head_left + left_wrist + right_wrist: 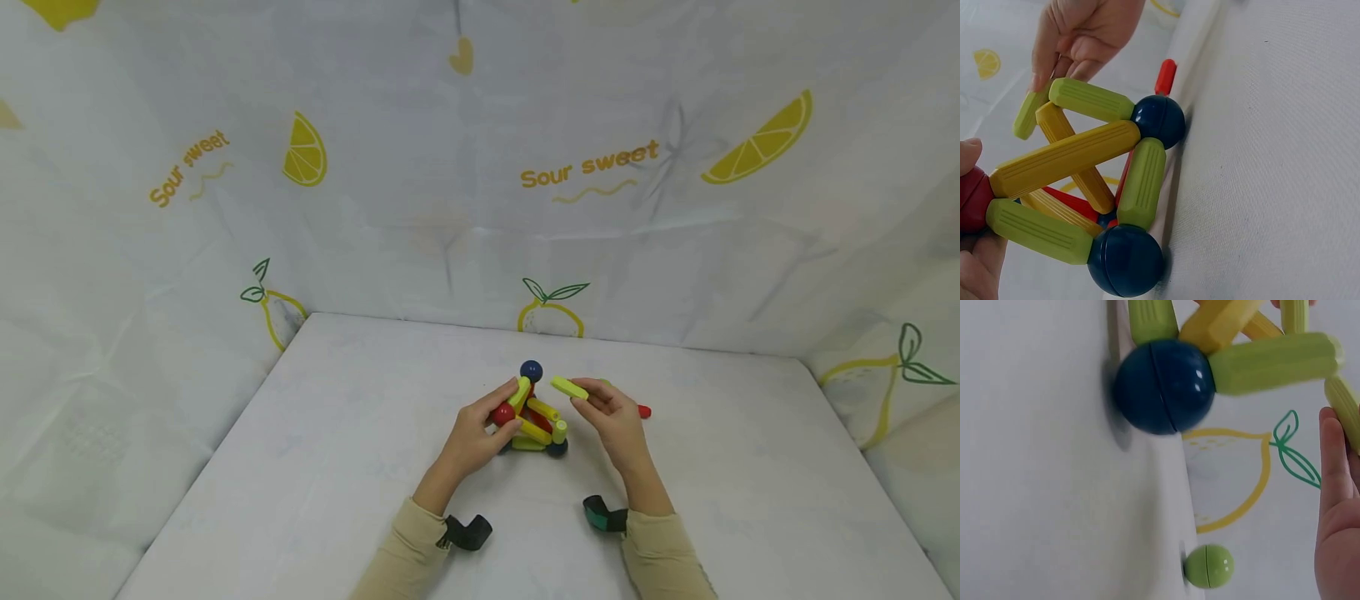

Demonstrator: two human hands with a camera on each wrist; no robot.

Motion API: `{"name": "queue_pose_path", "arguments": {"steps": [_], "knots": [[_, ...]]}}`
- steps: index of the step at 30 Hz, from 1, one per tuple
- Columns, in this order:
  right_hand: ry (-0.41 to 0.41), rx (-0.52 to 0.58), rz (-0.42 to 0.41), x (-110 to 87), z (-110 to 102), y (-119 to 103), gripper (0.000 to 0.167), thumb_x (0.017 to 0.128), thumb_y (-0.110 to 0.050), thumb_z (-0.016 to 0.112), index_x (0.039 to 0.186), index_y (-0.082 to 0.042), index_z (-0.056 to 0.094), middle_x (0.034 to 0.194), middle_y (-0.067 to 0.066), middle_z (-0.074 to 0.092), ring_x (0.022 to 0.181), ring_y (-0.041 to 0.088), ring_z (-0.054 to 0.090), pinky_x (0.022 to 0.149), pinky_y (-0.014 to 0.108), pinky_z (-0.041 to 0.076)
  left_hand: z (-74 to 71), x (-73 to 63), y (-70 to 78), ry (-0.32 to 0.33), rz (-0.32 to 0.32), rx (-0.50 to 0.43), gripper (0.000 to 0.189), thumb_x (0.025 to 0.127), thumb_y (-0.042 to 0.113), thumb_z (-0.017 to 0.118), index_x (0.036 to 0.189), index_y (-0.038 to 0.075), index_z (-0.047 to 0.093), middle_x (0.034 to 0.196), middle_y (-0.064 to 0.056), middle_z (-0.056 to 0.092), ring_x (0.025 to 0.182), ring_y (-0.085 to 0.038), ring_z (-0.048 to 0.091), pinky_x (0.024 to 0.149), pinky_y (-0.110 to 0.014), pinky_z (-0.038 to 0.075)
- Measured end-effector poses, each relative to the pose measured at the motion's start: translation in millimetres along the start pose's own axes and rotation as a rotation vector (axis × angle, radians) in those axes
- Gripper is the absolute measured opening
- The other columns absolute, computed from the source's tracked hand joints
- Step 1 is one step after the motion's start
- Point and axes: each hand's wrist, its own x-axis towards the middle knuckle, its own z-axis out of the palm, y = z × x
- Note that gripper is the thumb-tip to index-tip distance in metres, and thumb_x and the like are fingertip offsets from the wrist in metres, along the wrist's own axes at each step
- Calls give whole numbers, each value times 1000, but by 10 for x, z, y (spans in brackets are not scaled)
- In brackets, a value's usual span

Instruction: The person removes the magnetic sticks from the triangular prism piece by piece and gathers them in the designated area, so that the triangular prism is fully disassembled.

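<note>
A magnetic rod-and-ball structure of yellow, light green and red rods with dark blue balls stands on the white table. My left hand holds its red ball between thumb and fingers. Another dark blue ball tops the far side. My right hand pinches a loose light green rod by one end, to the right of the structure's upper part. In the right wrist view, a green rod sticks up from a blue ball; the pinched rod appears close to its tip.
A red rod lies on the table right of my right hand. Beyond that hand sits a light green ball, mostly hidden in the head view. White lemon-print cloth hangs behind the table.
</note>
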Motion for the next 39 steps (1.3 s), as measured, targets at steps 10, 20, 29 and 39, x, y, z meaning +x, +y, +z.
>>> {"name": "queue_pose_path", "arguments": {"steps": [10,20,29,39], "knots": [[4,-137,-41,-46,-365,63,36,90,-18,65,119,4,60,118,4,63,97,-3,59,82,10,50,-69,-1,210,-3,-15,-7,51,87,-1,64,134,-10,46,139,-25,47,125,-37,50,93,-38,50],[60,-176,60,-134,-737,147,37,91,-11,63,122,7,55,102,-19,62,94,-3,62,81,7,48,-65,-1,209,-4,-14,0,51,87,-1,64,133,-10,46,138,-26,47,125,-37,50,93,-39,49],[134,-331,141,-158,-935,302,46,89,-30,65,121,2,56,101,-26,56,93,-16,55,80,3,44,-75,2,225,-3,4,1,51,87,-1,64,133,-10,46,138,-26,47,125,-37,50,93,-39,49],[161,-444,256,-172,-965,407,48,89,-40,63,123,-6,60,115,5,62,90,-5,51,72,9,44,-82,-14,247,-11,-16,-14,50,87,-1,63,133,-10,46,139,-25,46,126,-37,48,94,-41,48]]}}
